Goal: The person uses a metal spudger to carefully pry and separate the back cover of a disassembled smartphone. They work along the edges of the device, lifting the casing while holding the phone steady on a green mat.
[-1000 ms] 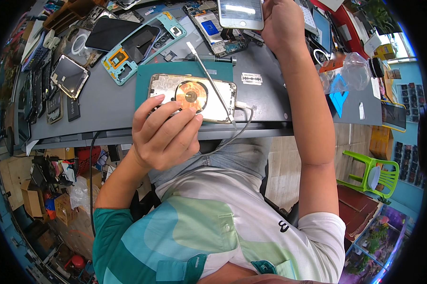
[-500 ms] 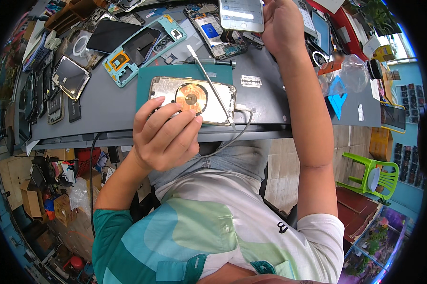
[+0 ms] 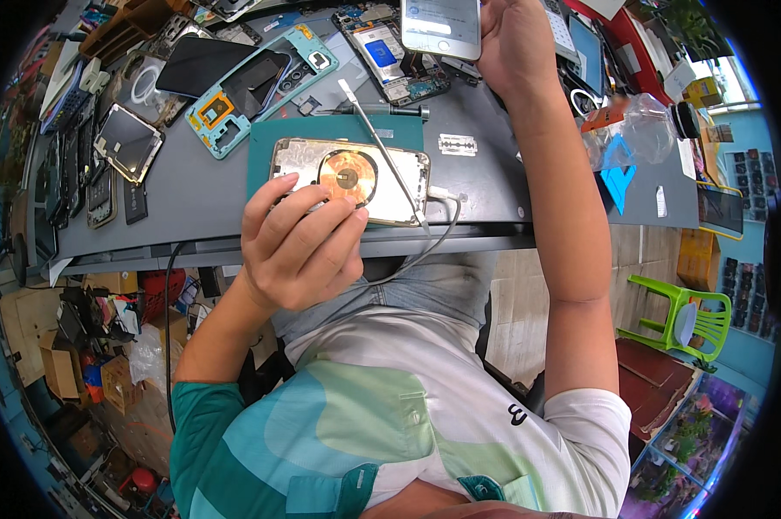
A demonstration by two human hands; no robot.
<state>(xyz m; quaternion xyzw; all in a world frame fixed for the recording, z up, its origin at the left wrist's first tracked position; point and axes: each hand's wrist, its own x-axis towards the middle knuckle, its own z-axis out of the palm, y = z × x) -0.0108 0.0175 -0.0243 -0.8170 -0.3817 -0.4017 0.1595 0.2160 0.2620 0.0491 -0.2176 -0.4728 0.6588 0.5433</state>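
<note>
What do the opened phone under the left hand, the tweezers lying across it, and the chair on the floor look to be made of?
Opened phone: shiny metal frame, probably, with a copper-coloured coil.
Tweezers: probably polished steel, thin and silvery.
Chair: moulded plastic, probably; uniform bright green, slatted.
The left hand touches the phone's near edge.

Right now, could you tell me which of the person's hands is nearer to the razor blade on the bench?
Left. The left hand rests on the opened phone beside the razor blade; the right hand holds a lit phone farther back.

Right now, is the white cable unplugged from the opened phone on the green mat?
No, the white cable is plugged into the right end of the opened phone, which lies on the green mat.
</note>
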